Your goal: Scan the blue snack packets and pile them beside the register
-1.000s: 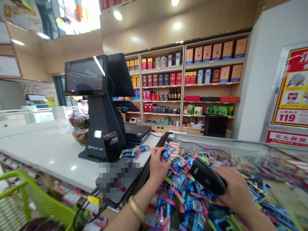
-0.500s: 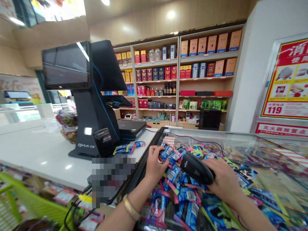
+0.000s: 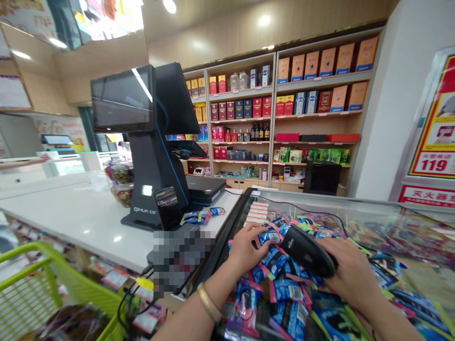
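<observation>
At lower centre, the left hand [image 3: 249, 247] curls its fingers over blue packets [image 3: 284, 289]; the right hand's [image 3: 350, 270] fingers wrap a black scanner [image 3: 308, 252].

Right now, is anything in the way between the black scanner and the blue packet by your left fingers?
Nothing I can see blocks the scanner in the right hand from the blue packet at the left hand.
</observation>
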Available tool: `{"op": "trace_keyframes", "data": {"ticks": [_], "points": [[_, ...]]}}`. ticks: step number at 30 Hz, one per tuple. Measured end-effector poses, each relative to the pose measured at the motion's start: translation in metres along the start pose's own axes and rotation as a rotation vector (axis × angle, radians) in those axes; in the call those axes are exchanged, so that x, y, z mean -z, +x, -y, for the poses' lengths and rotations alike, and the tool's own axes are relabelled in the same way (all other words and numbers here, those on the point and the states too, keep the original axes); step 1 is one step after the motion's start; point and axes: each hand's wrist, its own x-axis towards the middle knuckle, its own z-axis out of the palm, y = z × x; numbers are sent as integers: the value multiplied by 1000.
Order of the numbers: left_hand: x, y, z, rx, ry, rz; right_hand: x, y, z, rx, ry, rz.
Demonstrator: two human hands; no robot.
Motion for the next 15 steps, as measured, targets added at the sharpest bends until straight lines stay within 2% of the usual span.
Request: {"op": "trace_keyframes", "data": {"ticks": [2,5,8,10,13,15], "points": [[3,1,0,13,76,6,-1,-1,-2,32,-4,-3],[14,6,8,83,227,-49,-2,-2,-4,45,-4,7],[36,15,25,148,400,-46,-3,-2,-5,37,1,10],[58,23,41,182,548,49,-3,-1,-4,42,-3,-8],[98,32,67,355,850,250,-2,1,-2,63,-19,-29],[121,36,84,419,900,294,-1,2,0,60,-27,-33]]}}
